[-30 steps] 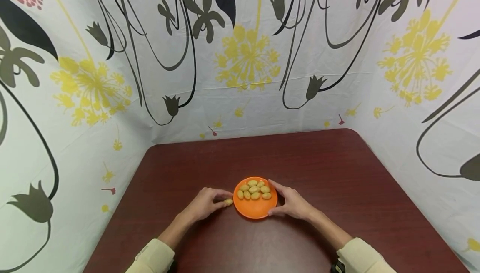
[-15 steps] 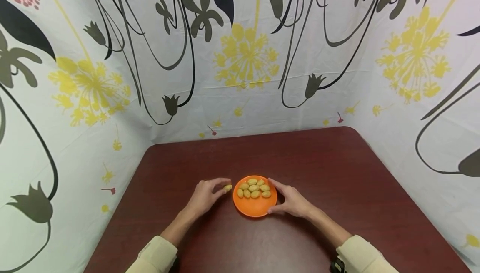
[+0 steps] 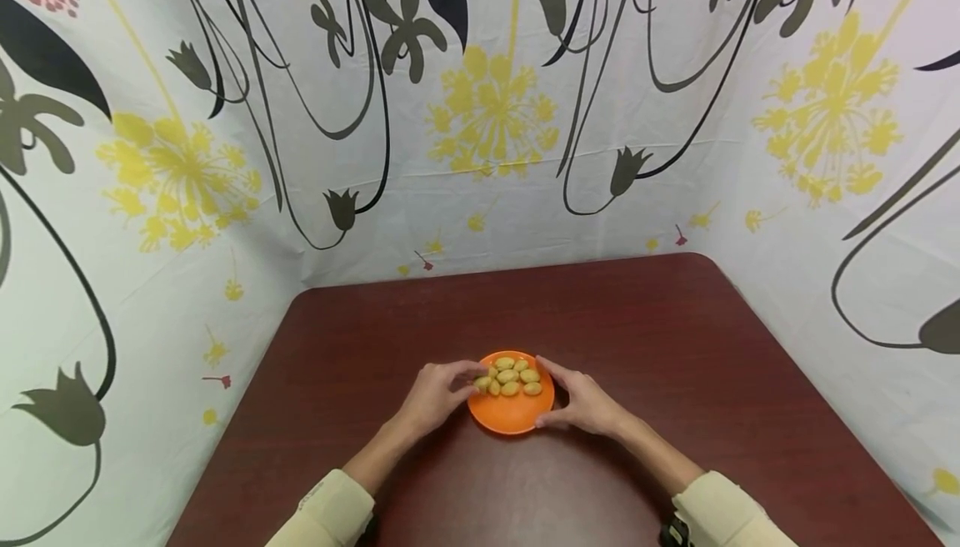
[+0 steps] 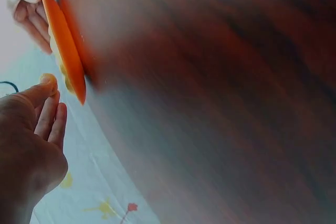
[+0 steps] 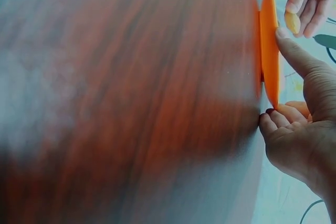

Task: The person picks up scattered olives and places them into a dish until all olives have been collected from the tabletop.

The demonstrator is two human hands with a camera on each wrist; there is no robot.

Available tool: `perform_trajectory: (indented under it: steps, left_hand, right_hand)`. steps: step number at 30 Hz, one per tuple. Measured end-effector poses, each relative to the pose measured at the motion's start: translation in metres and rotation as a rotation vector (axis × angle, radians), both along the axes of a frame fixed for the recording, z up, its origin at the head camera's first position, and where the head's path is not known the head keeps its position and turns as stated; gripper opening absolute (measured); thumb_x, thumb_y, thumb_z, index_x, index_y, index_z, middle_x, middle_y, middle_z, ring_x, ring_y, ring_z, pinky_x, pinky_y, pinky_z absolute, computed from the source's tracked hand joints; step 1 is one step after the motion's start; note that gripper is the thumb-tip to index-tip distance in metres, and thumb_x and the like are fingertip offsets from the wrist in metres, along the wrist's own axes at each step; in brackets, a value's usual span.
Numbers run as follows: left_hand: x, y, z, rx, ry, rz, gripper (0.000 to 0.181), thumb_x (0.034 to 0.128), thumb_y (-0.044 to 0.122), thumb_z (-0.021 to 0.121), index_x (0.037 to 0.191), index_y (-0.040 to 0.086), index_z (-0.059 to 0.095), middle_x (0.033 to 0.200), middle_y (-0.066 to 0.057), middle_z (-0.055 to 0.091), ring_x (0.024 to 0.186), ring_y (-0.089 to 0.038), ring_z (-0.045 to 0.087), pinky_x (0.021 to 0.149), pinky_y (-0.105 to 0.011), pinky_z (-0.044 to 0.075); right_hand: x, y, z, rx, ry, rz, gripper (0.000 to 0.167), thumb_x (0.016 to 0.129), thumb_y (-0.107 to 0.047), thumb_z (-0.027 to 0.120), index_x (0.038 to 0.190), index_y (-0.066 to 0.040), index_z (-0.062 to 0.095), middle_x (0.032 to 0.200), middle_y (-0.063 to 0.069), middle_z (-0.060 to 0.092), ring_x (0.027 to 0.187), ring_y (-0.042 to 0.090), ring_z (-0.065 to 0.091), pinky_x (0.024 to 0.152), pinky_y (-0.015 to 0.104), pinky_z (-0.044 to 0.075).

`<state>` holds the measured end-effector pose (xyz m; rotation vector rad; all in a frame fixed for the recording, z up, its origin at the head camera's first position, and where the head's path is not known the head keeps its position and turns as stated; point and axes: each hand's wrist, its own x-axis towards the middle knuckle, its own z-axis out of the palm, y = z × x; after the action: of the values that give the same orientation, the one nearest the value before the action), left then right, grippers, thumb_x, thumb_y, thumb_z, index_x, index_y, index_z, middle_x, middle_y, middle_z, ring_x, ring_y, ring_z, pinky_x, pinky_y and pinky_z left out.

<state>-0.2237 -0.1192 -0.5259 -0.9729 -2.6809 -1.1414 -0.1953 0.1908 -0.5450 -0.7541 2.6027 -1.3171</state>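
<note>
A round orange plate (image 3: 510,420) lies on the table, with several small yellow oval pieces (image 3: 509,377), like fruits or nuts, grouped on its far half. My left hand (image 3: 435,397) is over the plate's left edge. Between its thumb and fingers it pinches one yellow oval piece (image 4: 48,80), which the right wrist view also shows held above the rim. On the opposite side, my right hand (image 3: 588,405) grips the rim, thumb at the near right and fingers at the far right. In the right wrist view the plate (image 5: 270,51) appears edge-on between that hand's thumb and fingers.
The dark red-brown table (image 3: 510,497) has rounded far corners. White sheeting (image 3: 480,197) printed with flowers hangs behind the table and on both sides.
My left hand has lifted a yellow oval piece from the table left of the plate and carried it rightward over the plate's left edge. My right hand stays at the rim.
</note>
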Motion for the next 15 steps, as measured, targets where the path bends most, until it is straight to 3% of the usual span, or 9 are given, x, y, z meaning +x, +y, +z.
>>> perform_trajectory:
  steps: [7,15]
  left_hand:
    - [0.004,0.013,-0.001,-0.041,-0.022,-0.043,0.031,0.0962,0.011,0.081,0.127,0.014,0.078,0.122,0.007,0.077,0.11,-0.007,0.072,0.096,-0.036,0.06]
    - [0.007,0.024,-0.006,-0.101,-0.002,-0.1,0.032,0.0968,0.015,0.08,0.129,0.017,0.077,0.119,0.012,0.076,0.105,-0.001,0.07,0.094,-0.028,0.058]
  right_hand:
    - [0.0,0.0,-0.001,0.011,0.016,-0.004,0.106,0.085,-0.03,0.093,0.164,0.005,0.031,0.163,0.026,0.041,0.15,0.04,0.04,0.118,0.059,0.036]
    - [0.002,0.001,-0.001,0.005,0.029,0.005,0.104,0.087,-0.029,0.092,0.163,0.007,0.03,0.163,0.027,0.041,0.15,0.042,0.04,0.117,0.06,0.037]
